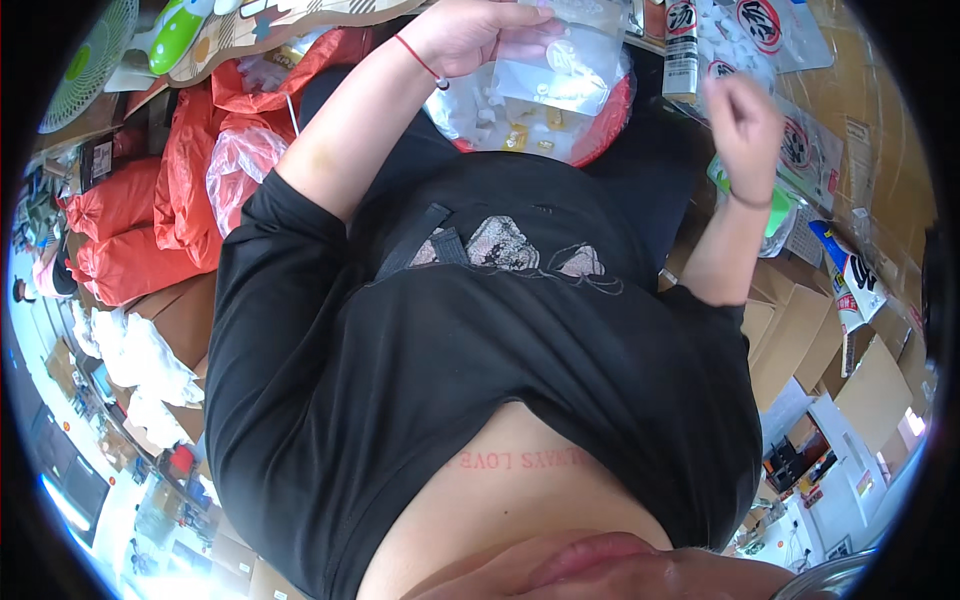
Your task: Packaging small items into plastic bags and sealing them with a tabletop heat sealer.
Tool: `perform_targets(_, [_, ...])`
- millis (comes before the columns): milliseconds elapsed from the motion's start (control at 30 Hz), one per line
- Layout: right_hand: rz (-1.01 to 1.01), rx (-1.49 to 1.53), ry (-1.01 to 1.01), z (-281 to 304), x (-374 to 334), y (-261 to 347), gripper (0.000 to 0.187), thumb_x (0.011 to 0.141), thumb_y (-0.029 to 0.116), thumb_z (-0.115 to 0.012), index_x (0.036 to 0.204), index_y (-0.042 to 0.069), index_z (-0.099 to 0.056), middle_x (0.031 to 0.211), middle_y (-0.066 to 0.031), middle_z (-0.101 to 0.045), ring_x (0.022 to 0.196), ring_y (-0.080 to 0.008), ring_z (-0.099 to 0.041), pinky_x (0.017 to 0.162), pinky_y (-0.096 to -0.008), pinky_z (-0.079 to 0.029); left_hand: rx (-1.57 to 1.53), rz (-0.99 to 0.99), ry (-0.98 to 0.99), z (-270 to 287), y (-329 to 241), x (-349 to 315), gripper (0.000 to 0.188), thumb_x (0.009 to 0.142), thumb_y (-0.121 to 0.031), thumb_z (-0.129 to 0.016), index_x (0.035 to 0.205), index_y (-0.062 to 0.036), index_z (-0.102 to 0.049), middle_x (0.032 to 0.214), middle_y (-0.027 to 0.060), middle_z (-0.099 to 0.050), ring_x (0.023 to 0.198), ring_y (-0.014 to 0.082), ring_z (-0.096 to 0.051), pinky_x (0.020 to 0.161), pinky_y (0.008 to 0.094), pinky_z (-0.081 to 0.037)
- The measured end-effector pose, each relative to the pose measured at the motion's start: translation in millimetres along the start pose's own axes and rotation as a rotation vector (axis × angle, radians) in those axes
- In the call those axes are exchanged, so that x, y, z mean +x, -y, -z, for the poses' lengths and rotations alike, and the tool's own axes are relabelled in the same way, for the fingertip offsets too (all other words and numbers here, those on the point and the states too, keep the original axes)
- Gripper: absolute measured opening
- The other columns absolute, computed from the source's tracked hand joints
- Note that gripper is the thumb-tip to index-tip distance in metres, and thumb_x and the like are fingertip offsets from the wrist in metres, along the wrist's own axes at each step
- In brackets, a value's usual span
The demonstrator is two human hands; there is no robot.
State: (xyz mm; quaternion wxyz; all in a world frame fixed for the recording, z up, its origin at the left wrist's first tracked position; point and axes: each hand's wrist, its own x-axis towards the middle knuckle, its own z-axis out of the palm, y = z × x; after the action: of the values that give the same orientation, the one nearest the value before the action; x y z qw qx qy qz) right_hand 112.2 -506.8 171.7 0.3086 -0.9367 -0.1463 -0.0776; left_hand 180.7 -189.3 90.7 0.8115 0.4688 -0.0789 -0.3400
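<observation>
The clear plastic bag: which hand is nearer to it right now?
Left. The left hand grips the clear plastic bag by its edge; the right hand is raised off to its right, apart from it.

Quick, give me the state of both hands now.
Left hand: closed on a clear plastic bag.
Right hand: raised, fingers curled, apparently holding nothing.

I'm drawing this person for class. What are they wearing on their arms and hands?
Both arms have black sleeves pushed up near the elbows. The left hand is bare, with a thin red string bracelet at the wrist. The right hand is bare too, with a thin dark band around its wrist. No gloves or rings show.
</observation>
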Motion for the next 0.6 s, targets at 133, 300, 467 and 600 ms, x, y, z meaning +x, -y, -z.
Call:
perform_targets(133, [0.137, 0.330, 0.927, -66.2, -8.2, 12.5, 0.015, 0.091, 0.012, -0.059, 0.089, -0.001, -0.066, 0.083, -0.0124, -0.066, 0.077, -0.0271, -0.063, 0.072, -0.0361, -0.049, 0.056, -0.019, -0.008, 4.2, -3.4, -13.5, 0.029, 0.094, -0.013, -0.060, 0.121, -0.0014, -0.060, 0.107, 0.0104, -0.067, 0.093, 0.0198, -0.066, 0.084, 0.0314, -0.054])
perform_targets(300, [0.179, -0.544, 1.093, -295.4, -49.3, -105.6, 0.035, 0.093, 0.019, -0.053, 0.125, 0.008, -0.060, 0.122, -0.0186, -0.062, 0.116, -0.0335, -0.058, 0.100, -0.0411, -0.045, 0.033, 0.075, -0.120, -15.0, 2.1, -8.8, 0.029, 0.093, -0.013, -0.064, 0.119, 0.0003, -0.061, 0.110, 0.0118, -0.067, 0.098, 0.0217, -0.068, 0.091, 0.0322, -0.053])
perform_targets(467, [0.089, -0.333, 0.885, -360.9, -46.4, -115.2, 0.036, 0.095, 0.027, -0.049, 0.125, 0.010, -0.061, 0.122, -0.0174, -0.063, 0.116, -0.0336, -0.058, 0.099, -0.0418, -0.045, 0.099, 0.063, -0.160, -24.5, -1.9, -22.3, 0.027, 0.093, -0.015, -0.066, 0.116, -0.0004, -0.064, 0.105, 0.0086, -0.069, 0.098, 0.0184, -0.069, 0.091, 0.0305, -0.054])
perform_targets(600, [-0.074, -0.090, 0.471, -340.2, -28.6, -97.6, 0.025, 0.094, 0.026, -0.052, 0.110, 0.012, -0.066, 0.111, -0.0161, -0.067, 0.103, -0.0316, -0.064, 0.087, -0.0474, -0.049, 0.168, 0.055, -0.165, -15.8, 4.3, -24.4, 0.027, 0.094, -0.016, -0.065, 0.115, 0.0016, -0.064, 0.102, 0.0083, -0.070, 0.097, 0.0181, -0.069, 0.091, 0.0307, -0.053])
